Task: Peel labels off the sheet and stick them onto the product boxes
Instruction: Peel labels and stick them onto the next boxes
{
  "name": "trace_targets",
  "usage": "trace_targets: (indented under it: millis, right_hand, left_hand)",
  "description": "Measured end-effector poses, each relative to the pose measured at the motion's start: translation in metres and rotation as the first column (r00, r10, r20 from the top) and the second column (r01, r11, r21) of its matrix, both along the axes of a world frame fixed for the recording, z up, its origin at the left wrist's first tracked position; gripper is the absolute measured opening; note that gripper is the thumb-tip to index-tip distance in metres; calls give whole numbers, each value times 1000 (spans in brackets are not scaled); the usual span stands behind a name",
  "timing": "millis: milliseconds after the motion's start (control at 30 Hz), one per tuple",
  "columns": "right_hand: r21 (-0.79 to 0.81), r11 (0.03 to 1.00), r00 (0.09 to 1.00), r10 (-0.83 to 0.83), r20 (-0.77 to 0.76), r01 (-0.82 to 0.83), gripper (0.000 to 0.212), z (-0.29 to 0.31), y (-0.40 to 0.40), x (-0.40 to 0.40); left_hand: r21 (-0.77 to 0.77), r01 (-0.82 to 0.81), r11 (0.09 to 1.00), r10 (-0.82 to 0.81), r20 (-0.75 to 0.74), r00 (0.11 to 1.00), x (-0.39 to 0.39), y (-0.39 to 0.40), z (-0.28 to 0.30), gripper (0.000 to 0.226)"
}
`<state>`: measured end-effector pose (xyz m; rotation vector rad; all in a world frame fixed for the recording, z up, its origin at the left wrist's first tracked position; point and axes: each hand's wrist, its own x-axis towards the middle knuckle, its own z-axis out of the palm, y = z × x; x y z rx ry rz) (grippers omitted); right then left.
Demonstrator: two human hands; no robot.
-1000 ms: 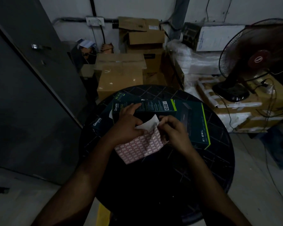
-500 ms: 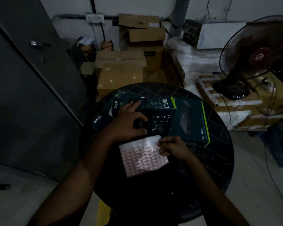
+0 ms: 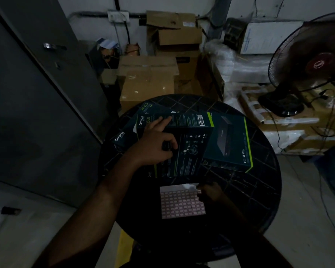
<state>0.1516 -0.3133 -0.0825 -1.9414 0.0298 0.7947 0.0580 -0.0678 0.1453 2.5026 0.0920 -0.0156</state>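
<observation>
A: Dim light. Round dark surface [image 3: 259, 190]. Three dark product boxes lie flat on its far half, all closed, contents unseen. The top box [image 3: 190, 147] overlaps a box with a green edge [image 3: 230, 144] on its right, and a third box [image 3: 124, 136] pokes out at the left.

B: Hands?

A: Left hand [image 3: 157, 144] is on the top box, index finger stretched along its far face, the other fingers curled with tips touching the panel. It does not look like a grasp. Right hand [image 3: 209, 192] sits at the right edge of the label sheet [image 3: 182, 204], fingers bent over that edge. Too dark to say whether it pinches the sheet or a label.

B: Sheet position?

A: Flat on the surface, nearer the person than the boxes, apart from the top box's near edge. Pink grid of labels, bare white strip along its far end.

B: Room to move?

A: Bare surface right of the sheet and along the near rim. Beyond the far rim, stacked cardboard cartons [image 3: 147, 82], one with open flaps. A fan [image 3: 317, 64] stands on cartons at the right. Grey door [image 3: 37, 93] at the left.
</observation>
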Motion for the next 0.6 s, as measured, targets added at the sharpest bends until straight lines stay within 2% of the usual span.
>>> trace_targets:
  millis: [33,67,100,200,267,333,400,500,600]
  right_hand:
    - [-26,999,988,-24,-153,21,10,9,0,-3]
    - [-24,999,984,-28,-174,24,2,19,1,-2]
    - [7,1000,986,8,-168,-7,5,32,4,-2]
    - [166,981,992,112,-64,-100,12,92,11,-1]
    - [175,943,958,267,105,-283,15,134,13,-1]
    - [99,886,865,409,291,-453,14,176,19,3]
    - [16,853,762,458,459,-522,9,214,28,5]
    - [-125,841,614,477,629,-526,7,248,48,13]
    - [-341,810,419,550,722,-477,8,263,69,22]
  left_hand:
    - [9,-9,1000,9,26,1000,0,-1,-1,19]
    - [3,-33,999,33,65,997,0,-2,-3,20]
    - [-23,-73,997,75,118,990,-1,-2,-5,22]
    - [-123,-186,975,213,269,939,-2,-3,-16,33]
    - [-116,-215,970,242,339,909,0,-3,-23,41]
    - [-83,-246,966,259,382,887,5,-5,-29,42]
    - [-53,-271,961,267,429,863,10,-7,-32,37]
    - [-101,-300,948,308,515,800,14,-7,-32,28]
    - [-114,-334,936,338,559,757,15,-7,-28,24]
